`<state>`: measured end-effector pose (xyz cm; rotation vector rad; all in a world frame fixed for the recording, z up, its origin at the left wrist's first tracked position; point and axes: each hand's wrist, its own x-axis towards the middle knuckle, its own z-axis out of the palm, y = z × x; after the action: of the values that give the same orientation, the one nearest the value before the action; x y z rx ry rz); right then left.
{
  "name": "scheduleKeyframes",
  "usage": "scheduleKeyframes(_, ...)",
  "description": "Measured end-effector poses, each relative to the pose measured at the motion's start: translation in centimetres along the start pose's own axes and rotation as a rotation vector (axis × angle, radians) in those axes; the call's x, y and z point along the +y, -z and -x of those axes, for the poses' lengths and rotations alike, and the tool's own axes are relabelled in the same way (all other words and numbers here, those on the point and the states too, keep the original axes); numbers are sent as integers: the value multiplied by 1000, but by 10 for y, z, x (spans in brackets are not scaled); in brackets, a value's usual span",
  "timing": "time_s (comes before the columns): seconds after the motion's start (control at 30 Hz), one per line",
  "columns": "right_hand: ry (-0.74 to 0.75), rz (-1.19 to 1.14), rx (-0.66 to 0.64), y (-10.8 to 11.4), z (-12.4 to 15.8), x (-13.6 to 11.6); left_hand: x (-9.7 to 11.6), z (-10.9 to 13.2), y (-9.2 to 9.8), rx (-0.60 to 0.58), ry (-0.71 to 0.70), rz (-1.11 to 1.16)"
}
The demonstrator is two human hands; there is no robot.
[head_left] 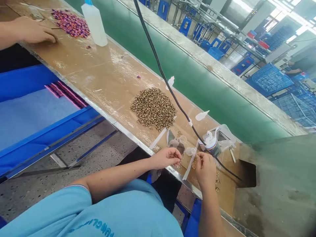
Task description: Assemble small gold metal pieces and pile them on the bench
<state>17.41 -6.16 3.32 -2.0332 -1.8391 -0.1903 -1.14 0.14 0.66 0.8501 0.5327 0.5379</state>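
Gold-coloured heap (153,108) beyond both hands (165,158); nearer the left

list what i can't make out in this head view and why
In the head view:
Left hand: any piece in its pinch is too small to identify.
Right hand: it blocks whatever it may hold.
Co-worker's arm: cut off by the left edge.
Plastic bottle: top cut off by the upper edge.
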Motion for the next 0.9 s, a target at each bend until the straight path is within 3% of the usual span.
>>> scheduleKeyframes(0.4,188,175,27,0,-12,-2,-2,0,1,-7,-6,-15)
scheduleKeyframes(0.9,235,267,40,4,-13,-7,-2,0,2,-9,-9,-24)
